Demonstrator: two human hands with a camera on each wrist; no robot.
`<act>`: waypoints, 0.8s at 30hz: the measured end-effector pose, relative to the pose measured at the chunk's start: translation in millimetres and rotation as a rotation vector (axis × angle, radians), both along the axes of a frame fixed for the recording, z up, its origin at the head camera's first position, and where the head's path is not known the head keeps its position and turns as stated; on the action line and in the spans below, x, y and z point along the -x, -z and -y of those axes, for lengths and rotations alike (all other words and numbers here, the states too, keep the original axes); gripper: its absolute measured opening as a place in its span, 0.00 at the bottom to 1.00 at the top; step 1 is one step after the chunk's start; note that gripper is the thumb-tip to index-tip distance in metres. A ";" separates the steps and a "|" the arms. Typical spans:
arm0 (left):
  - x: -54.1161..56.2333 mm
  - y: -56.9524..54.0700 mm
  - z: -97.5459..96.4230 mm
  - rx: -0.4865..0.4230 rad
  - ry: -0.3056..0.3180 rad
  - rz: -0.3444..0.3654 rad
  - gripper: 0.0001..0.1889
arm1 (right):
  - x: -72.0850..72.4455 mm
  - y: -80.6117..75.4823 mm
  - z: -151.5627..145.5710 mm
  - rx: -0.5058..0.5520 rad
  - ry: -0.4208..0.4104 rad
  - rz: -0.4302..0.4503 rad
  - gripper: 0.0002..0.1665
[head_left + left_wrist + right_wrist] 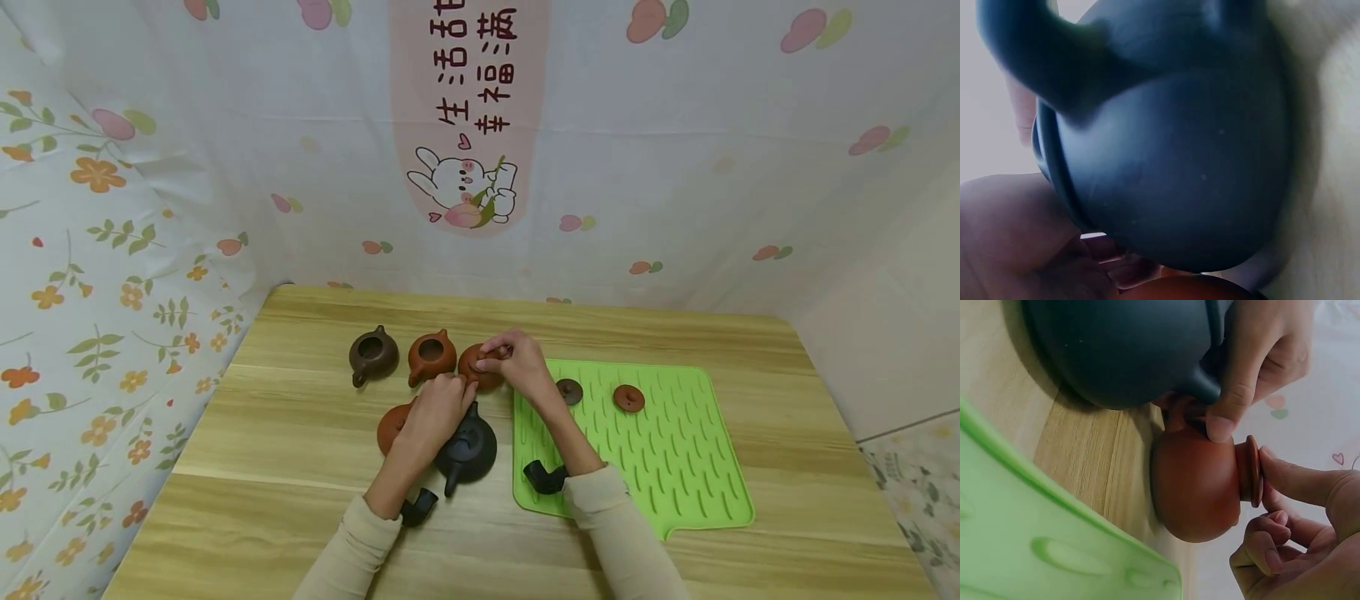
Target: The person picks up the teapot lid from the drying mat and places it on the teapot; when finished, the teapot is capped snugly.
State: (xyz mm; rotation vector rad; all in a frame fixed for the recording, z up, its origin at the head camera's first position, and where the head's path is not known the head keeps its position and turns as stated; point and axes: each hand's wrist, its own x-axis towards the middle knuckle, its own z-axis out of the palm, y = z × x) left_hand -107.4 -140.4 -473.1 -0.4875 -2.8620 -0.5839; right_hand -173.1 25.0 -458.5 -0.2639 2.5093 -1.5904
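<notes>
A reddish-brown teapot (489, 382) stands at the back of the table, upright. My left hand (442, 407) pinches its handle side, the thumb pressing near the top of the handle in the right wrist view. With thumb and fingers my right hand (523, 363) pinches the round lid (1254, 472), which sits at the pot's mouth. Whether the lid is fully seated I cannot tell. A black lidded teapot (1179, 169) stands under the left wrist's right side, close to that hand. Partly hidden behind the left hand is an orange teapot (389, 430).
Two lidless teapots, one dark brown (385, 364) and one orange-brown (443, 367), stand at the back left. On the right lies a green ridged mat (675, 450) bearing a dark lid (572, 392) and a reddish lid (628, 398). A patterned cloth (600, 167) hangs behind the table.
</notes>
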 end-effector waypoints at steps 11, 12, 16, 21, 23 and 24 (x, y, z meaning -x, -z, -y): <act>1.8 1.9 2.0 -0.004 0.011 -0.029 0.20 | -0.2 3.5 2.5 -0.045 0.029 0.015 0.08; 1.3 0.0 1.4 -0.003 0.008 -0.018 0.20 | 0.0 3.6 2.6 -0.046 0.032 0.014 0.08; 0.5 -3.6 0.5 0.004 0.000 -0.005 0.20 | 0.3 4.0 3.0 -0.067 0.032 -0.011 0.08; 2.9 6.7 2.6 0.004 0.009 -0.029 0.19 | -0.8 5.4 3.6 -0.082 0.032 -0.025 0.07; 1.9 2.8 4.0 -0.027 0.002 0.024 0.18 | -1.4 6.4 3.7 -0.075 0.030 -0.027 0.07; 5.3 10.7 8.2 -0.035 0.001 0.003 0.21 | -1.6 6.7 3.9 -0.070 0.028 -0.029 0.07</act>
